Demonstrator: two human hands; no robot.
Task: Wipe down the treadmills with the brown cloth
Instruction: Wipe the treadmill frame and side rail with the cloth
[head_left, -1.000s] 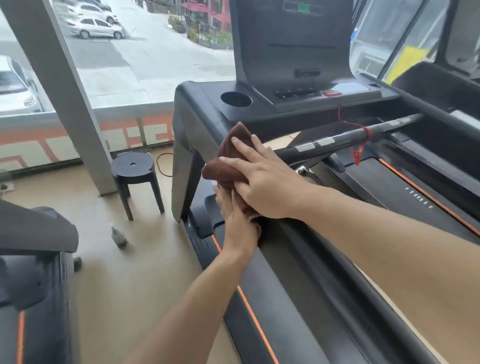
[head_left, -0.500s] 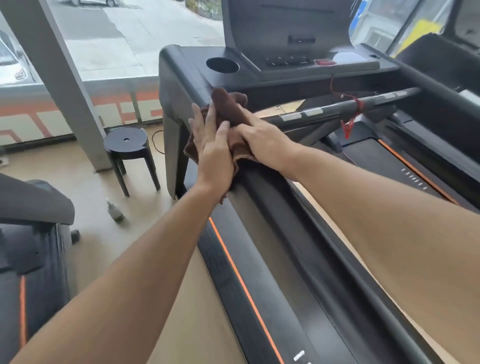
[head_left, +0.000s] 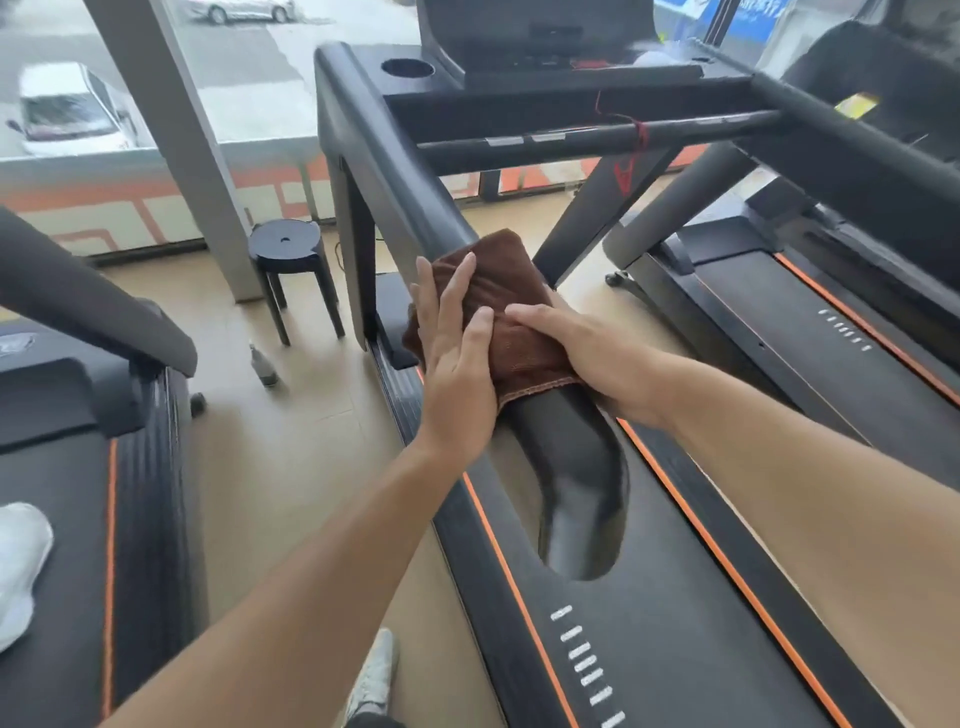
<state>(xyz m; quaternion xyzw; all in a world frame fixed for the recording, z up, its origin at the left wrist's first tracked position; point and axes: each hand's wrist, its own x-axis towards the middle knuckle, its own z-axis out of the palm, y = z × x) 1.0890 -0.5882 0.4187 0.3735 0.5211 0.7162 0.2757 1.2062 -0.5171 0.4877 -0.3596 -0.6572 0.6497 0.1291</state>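
Note:
A brown cloth (head_left: 501, 280) is draped over the black left handrail (head_left: 563, 452) of the middle treadmill (head_left: 675, 634), partway down from the console (head_left: 519, 31). My left hand (head_left: 457, 364) presses flat on the cloth's left side with straight fingers. My right hand (head_left: 597, 353) wraps over the cloth from the right, fingers lying across its top and curling around the rail. The cloth's stitched hem shows between my hands; its underside is hidden.
A second treadmill (head_left: 78, 467) stands at the left with a white shoe (head_left: 21, 561) on it, a third (head_left: 841, 332) at the right. A black stool (head_left: 285, 244), a small bottle (head_left: 264, 364) and a grey pillar (head_left: 176, 130) stand by the window.
Both hands have slid the cloth down the handrail toward me, away from the console. My left hand has moved from under the cloth to lie flat on its side.

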